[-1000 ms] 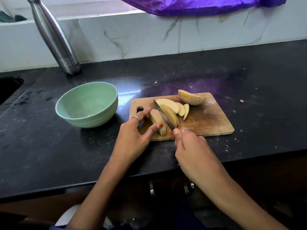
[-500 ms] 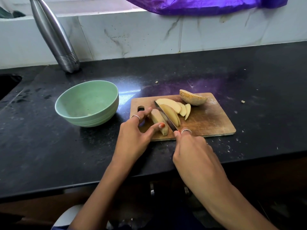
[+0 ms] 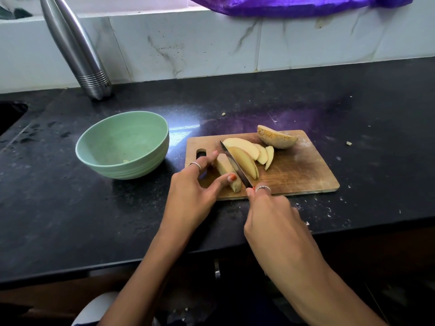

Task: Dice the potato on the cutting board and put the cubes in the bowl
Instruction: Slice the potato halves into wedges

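Black speckled desk [image 3: 70,208], marble backsplash. Potato [image 3: 240,156] in pale wedges, frame centre. Left hand [image 3: 195,194] pinching wedge; right hand [image 3: 270,215] gripping knife [image 3: 235,164].

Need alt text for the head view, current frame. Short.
A person's right hand holds a steel-bladed knife cutting pale potato slices on a rectangular wooden cutting board, while the left hand pinches one potato piece. A pale green bowl sits left of the board on the black stone counter.
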Tool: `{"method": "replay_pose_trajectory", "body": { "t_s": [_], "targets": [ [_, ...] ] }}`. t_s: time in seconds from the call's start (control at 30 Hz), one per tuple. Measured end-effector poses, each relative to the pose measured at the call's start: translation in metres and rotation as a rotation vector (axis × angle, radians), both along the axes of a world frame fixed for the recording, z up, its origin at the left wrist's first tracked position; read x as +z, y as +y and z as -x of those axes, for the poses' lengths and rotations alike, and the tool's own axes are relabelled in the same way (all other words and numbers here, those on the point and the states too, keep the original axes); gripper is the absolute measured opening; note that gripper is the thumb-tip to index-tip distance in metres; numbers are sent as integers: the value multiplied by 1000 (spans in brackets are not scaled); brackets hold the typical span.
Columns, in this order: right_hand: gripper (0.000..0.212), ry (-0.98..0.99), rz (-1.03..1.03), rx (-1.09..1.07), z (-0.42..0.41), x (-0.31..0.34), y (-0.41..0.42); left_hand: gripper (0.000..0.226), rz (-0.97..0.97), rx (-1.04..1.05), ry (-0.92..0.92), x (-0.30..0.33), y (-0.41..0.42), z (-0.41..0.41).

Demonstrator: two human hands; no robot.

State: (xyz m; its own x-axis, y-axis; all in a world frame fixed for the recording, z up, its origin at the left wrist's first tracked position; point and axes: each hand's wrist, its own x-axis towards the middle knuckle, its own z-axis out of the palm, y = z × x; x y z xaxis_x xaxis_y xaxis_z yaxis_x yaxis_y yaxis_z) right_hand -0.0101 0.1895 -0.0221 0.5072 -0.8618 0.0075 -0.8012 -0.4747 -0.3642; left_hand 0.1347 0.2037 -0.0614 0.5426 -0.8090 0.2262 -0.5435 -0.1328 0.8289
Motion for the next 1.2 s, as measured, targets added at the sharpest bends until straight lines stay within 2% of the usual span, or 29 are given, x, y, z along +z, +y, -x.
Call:
{"method": "replay_pose_trajectory", "body": {
  "t_s": [0.23,0.5,0.63,0.77,1.1,1.2],
  "targets": [
    [21,-18,-17,11,-20,6,-17,57,7,-2,-9,-2,-2,-1],
    [18,17,-179,-5,-10,2,-15,66,30,-27,-16,-4,-2,-1],
    [12,11,-196,-21,-19,9,-20,60,34,-33,-22,-2,-1,0],
    [23,6,-206,0,-30,12,-29,54,36,-24,-36,-1,0,1],
    [16,113,-255,-29,-22,9,-22,54,46,-35,-6,-2,-2,0],
    [33,184,-299,21,-35,12,-39,53,46,-36,-14,-1,-2,-1]
  ]
}}
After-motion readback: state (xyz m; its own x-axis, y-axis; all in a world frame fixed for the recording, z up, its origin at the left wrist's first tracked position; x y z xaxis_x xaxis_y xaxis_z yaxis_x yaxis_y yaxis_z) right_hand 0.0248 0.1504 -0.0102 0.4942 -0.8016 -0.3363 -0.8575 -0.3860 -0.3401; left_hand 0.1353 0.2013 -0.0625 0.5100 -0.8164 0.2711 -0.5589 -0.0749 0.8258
